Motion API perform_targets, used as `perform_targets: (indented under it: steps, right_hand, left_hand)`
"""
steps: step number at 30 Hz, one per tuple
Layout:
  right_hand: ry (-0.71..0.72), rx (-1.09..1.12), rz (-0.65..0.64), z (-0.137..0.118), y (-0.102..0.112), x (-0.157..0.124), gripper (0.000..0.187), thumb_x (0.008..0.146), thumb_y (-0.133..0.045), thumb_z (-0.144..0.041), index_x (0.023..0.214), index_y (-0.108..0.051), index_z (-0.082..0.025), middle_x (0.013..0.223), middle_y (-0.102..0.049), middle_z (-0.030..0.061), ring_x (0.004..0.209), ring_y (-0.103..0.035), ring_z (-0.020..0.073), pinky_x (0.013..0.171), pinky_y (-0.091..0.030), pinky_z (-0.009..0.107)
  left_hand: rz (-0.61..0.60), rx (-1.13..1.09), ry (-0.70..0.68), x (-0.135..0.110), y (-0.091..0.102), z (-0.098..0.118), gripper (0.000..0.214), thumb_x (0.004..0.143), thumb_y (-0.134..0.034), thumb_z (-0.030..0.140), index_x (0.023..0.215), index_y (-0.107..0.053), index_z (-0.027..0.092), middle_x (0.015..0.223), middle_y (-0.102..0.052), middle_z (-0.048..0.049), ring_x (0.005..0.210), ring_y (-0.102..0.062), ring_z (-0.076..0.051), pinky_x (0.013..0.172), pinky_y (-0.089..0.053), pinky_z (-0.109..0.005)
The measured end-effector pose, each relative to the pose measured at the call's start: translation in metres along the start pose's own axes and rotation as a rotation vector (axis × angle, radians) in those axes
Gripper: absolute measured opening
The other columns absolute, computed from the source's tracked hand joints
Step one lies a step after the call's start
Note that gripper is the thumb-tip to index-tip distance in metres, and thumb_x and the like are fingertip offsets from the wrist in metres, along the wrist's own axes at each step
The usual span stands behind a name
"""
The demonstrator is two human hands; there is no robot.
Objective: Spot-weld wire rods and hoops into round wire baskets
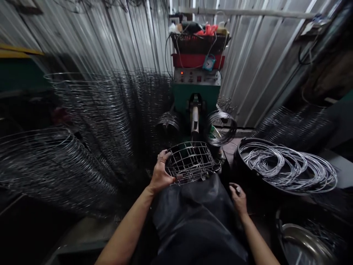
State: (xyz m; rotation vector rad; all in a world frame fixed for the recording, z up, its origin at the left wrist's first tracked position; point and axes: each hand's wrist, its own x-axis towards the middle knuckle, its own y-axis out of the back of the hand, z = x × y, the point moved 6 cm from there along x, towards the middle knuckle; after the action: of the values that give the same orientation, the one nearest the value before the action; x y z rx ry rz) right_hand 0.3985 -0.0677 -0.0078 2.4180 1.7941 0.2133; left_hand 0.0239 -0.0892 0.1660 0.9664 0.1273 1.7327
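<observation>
Corrugated wall (244, 66) backs the green machine (180, 97); below its arm (195, 117), the left hand (162, 171) pinches the side of the wire basket (190, 166) — best kept steady, I'd judge. The right hand (238, 198) curls beside the apron (193, 211); whether it holds anything, I can't tell — and the basket's underside is hidden.

No legible text, brand or number in the head view, small blue clock (209, 63) with dial marks too small to read, control panel (193, 78) of the green machine (181, 96) with any lettering around its lit red lamp (182, 73) unresolved.
</observation>
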Motion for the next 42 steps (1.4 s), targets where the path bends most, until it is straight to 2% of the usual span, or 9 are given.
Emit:
perform_targets:
  steps: [6, 15, 19, 22, 25, 30, 35, 39, 42]
  right_hand:
    - [0.046, -0.252, -0.156, 0.029, -0.025, -0.017, 0.038, 0.065, -0.056, -0.058, 0.076, -0.063, -0.021, 0.077, -0.068, 0.007, 0.078, -0.062, 0.0249, 0.075, -0.047, 0.035]
    - [-0.111, -0.156, -0.157, 0.041, -0.03, -0.003, 0.044, 0.062, -0.064, -0.056, 0.082, -0.067, -0.017, 0.089, -0.07, 0.0096, 0.09, -0.061, 0.0273, 0.084, -0.045, 0.038]
    - [-0.125, -0.137, -0.154, 0.045, -0.033, -0.007, 0.044, 0.062, -0.064, -0.055, 0.083, -0.069, -0.018, 0.089, -0.07, 0.0092, 0.091, -0.061, 0.0267, 0.084, -0.046, 0.037]
    - [-0.135, -0.116, -0.183, 0.044, -0.036, -0.008, 0.042, 0.062, -0.066, -0.053, 0.083, -0.069, -0.017, 0.089, -0.07, 0.0095, 0.091, -0.062, 0.0257, 0.085, -0.045, 0.037]
    - [-0.143, -0.1, -0.201, 0.042, -0.038, -0.006, 0.042, 0.061, -0.068, -0.053, 0.081, -0.069, -0.017, 0.088, -0.07, 0.0097, 0.09, -0.062, 0.0259, 0.085, -0.045, 0.038]
    - [-0.167, -0.087, -0.211, 0.044, -0.04, -0.003, 0.042, 0.061, -0.068, -0.054, 0.083, -0.07, -0.018, 0.091, -0.07, 0.0089, 0.095, -0.061, 0.0268, 0.09, -0.043, 0.039]
    - [-0.197, -0.059, -0.208, 0.036, -0.042, -0.006, 0.045, 0.058, -0.071, -0.054, 0.086, -0.068, -0.018, 0.091, -0.069, 0.0084, 0.092, -0.06, 0.0257, 0.089, -0.043, 0.039]
    - [-0.146, -0.078, -0.231, -0.016, -0.038, -0.019, 0.047, 0.062, -0.072, -0.048, 0.098, -0.061, -0.02, 0.082, -0.066, 0.0037, 0.077, -0.06, 0.0198, 0.077, -0.047, 0.033]
    - [-0.047, -0.156, -0.54, -0.078, -0.054, -0.034, 0.028, 0.072, -0.066, -0.039, 0.092, -0.063, -0.019, 0.084, -0.065, 0.0029, 0.079, -0.059, 0.0178, 0.077, -0.046, 0.03]
  left_hand:
    - [-0.26, 0.079, 0.023, -0.018, -0.05, -0.034, 0.092, 0.05, -0.081, 0.039, 0.128, -0.04, 0.013, 0.14, -0.034, -0.0214, 0.134, -0.029, -0.036, 0.111, -0.023, -0.049]
    - [-0.582, 0.352, -0.169, 0.039, -0.073, 0.027, 0.09, 0.048, -0.078, 0.031, 0.128, -0.044, 0.007, 0.139, -0.037, -0.0249, 0.129, -0.032, -0.041, 0.106, -0.023, -0.051]
    - [-0.796, 0.306, -0.201, 0.029, -0.104, 0.024, 0.099, 0.044, -0.082, 0.033, 0.13, -0.042, 0.007, 0.14, -0.035, -0.0276, 0.132, -0.028, -0.044, 0.108, -0.015, -0.056]
    - [-0.897, 0.153, -0.192, 0.018, -0.11, 0.012, 0.122, 0.043, -0.083, 0.047, 0.142, -0.023, 0.01, 0.149, -0.017, -0.027, 0.138, -0.012, -0.041, 0.109, -0.007, -0.058]
    - [-0.871, 0.005, -0.082, 0.019, -0.092, -0.006, 0.13, 0.046, -0.081, 0.054, 0.146, -0.009, 0.013, 0.152, -0.005, -0.023, 0.14, -0.005, -0.034, 0.112, -0.012, -0.05]
    - [-0.796, -0.058, 0.1, 0.011, -0.064, -0.037, 0.127, 0.048, -0.082, 0.053, 0.146, -0.01, 0.016, 0.153, -0.009, -0.0195, 0.141, -0.009, -0.03, 0.114, -0.014, -0.045]
    - [-0.705, -0.022, 0.177, -0.019, -0.062, -0.054, 0.131, 0.046, -0.082, 0.054, 0.146, -0.006, 0.018, 0.152, -0.006, -0.0209, 0.141, -0.004, -0.032, 0.113, -0.011, -0.051]
    - [-0.638, -0.031, 0.231, -0.04, -0.069, -0.054, 0.13, 0.046, -0.081, 0.057, 0.145, -0.007, 0.017, 0.152, 0.004, -0.0228, 0.14, 0.004, -0.036, 0.11, -0.009, -0.059]
    - [-0.564, -0.047, 0.243, -0.046, -0.072, -0.052, 0.125, 0.046, -0.082, 0.056, 0.143, -0.013, 0.018, 0.152, 0.002, -0.022, 0.14, 0.002, -0.037, 0.11, -0.011, -0.06]
